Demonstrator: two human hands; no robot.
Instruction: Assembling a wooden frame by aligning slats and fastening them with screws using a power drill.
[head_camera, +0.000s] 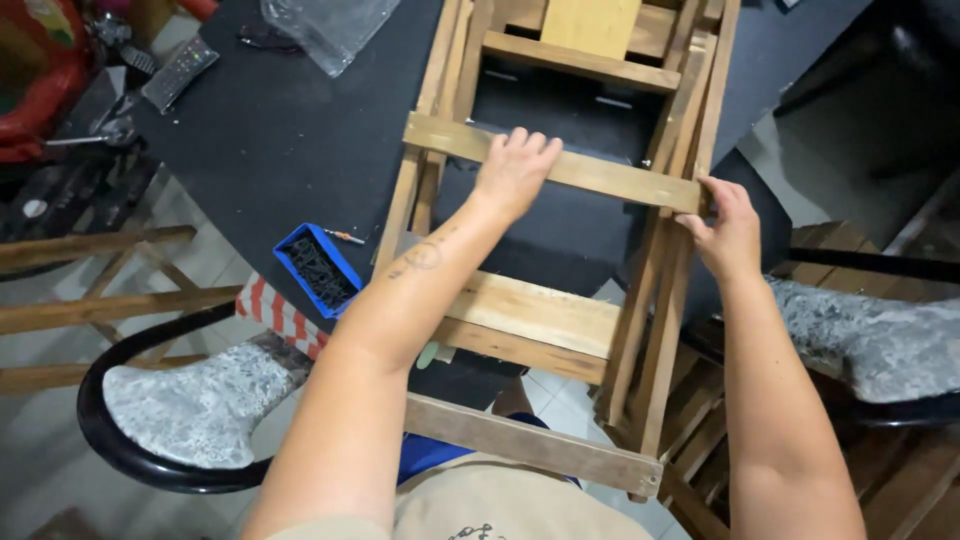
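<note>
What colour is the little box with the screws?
Blue box, seen in the head view, left of the wooden frame.

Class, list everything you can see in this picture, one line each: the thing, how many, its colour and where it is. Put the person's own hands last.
wooden frame: one, brown, folded slats lying across the table and over its near edge
table: one, black, upper middle
tray of screws: one, blue with dark screws, table's near edge, left of the frame
striped cloth: one, red and white, just below the tray
remote control: one, grey, top left
clear plastic bag: one, transparent, top of table
chairs: two, speckled grey seats with black rims, lower left and right
left hand: one, resting on the frame's crossbar
right hand: one, gripping the crossbar's right end
</note>
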